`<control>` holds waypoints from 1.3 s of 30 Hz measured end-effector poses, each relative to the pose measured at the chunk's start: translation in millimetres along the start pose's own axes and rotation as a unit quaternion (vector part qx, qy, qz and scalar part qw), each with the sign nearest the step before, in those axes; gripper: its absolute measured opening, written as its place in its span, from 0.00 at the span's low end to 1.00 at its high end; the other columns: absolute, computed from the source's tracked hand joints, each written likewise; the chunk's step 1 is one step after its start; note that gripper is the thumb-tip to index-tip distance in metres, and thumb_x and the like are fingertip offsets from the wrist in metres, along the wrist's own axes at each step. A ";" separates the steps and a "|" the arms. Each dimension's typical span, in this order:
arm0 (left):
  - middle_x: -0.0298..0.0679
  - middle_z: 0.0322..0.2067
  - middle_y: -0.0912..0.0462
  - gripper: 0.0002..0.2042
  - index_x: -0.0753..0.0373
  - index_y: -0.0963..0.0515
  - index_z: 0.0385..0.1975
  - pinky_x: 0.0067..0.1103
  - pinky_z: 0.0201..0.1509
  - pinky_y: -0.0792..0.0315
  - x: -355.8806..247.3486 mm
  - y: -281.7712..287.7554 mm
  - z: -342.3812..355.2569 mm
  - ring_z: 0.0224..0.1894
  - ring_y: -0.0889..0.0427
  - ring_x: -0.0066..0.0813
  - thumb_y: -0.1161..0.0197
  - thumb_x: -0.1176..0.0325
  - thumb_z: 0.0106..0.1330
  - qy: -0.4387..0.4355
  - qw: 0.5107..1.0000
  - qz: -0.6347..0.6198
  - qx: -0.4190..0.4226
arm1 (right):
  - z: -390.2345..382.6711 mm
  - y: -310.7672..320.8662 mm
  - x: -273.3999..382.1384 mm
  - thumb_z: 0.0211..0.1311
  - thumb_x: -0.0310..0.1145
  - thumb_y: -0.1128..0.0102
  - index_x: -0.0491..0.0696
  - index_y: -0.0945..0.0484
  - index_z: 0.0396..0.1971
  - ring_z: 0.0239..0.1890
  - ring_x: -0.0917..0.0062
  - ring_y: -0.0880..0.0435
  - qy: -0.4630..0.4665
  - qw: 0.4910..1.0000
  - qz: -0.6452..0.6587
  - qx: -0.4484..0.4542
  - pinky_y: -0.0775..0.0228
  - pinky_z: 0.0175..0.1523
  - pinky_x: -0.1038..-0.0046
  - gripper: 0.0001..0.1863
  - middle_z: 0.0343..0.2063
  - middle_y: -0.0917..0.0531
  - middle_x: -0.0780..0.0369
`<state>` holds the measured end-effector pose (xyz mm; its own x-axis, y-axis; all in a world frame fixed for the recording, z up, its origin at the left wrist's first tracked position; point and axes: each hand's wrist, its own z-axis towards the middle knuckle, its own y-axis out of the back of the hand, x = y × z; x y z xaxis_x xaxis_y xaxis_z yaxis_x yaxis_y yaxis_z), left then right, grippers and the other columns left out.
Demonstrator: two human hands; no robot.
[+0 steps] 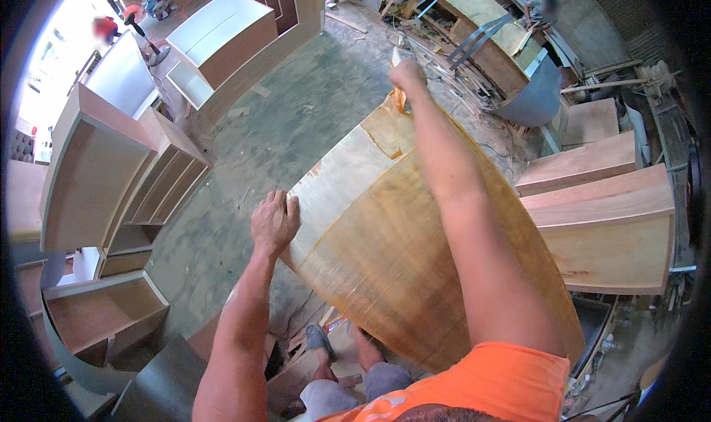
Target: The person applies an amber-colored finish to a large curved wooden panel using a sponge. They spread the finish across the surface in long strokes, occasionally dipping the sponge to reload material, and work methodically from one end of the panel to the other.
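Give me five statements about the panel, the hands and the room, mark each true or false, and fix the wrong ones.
1. The left hand is at the left edge of the amber-coated panel. True.
2. The right hand is empty. False: it is closed around a pale-tipped object, too small to identify.
3. The right hand is farther from the person's body than the left hand. True.
4. The panel is one even colour all over. False: a paler band runs along its far left side.
5. A wooden unit with open compartments stands to the right of the panel. False: it stands to the left.
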<state>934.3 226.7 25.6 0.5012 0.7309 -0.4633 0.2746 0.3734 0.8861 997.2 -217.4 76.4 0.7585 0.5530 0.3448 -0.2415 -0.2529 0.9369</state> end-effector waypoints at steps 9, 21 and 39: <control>0.48 0.34 0.22 0.16 0.63 0.25 0.36 0.38 0.45 0.28 7.7 -0.3 -3.6 0.39 0.22 0.50 0.49 0.55 0.68 0.020 1.000 0.008 0.012 | -123.9 -1.9 -52.6 0.55 0.34 0.43 0.40 0.16 0.34 0.43 0.52 0.16 0.031 0.996 -0.082 0.004 0.24 0.48 0.57 0.14 0.38 0.16 0.44; 0.48 0.38 0.20 0.17 0.63 0.24 0.37 0.38 0.46 0.28 10.7 1.0 -8.6 0.41 0.20 0.49 0.50 0.54 0.69 0.022 1.000 -0.002 -0.010 | -141.9 -2.6 2.9 0.55 0.36 0.45 0.43 0.15 0.32 0.38 0.53 0.15 0.117 0.989 -0.073 0.044 0.24 0.42 0.55 0.13 0.33 0.15 0.46; 0.48 0.38 0.20 0.17 0.63 0.23 0.40 0.38 0.47 0.27 19.1 -8.8 -7.7 0.42 0.20 0.48 0.50 0.55 0.68 0.016 0.999 -0.023 -0.022 | -227.2 -75.7 82.7 0.51 0.34 0.42 0.40 0.16 0.28 0.39 0.51 0.16 0.155 0.985 -0.030 0.074 0.24 0.45 0.56 0.13 0.33 0.16 0.44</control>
<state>935.2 241.7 9.0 0.4618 0.7306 -0.5030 0.2605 0.4304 0.8642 940.7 27.9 47.2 0.5428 0.7801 0.3112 -0.0936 -0.3120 0.9454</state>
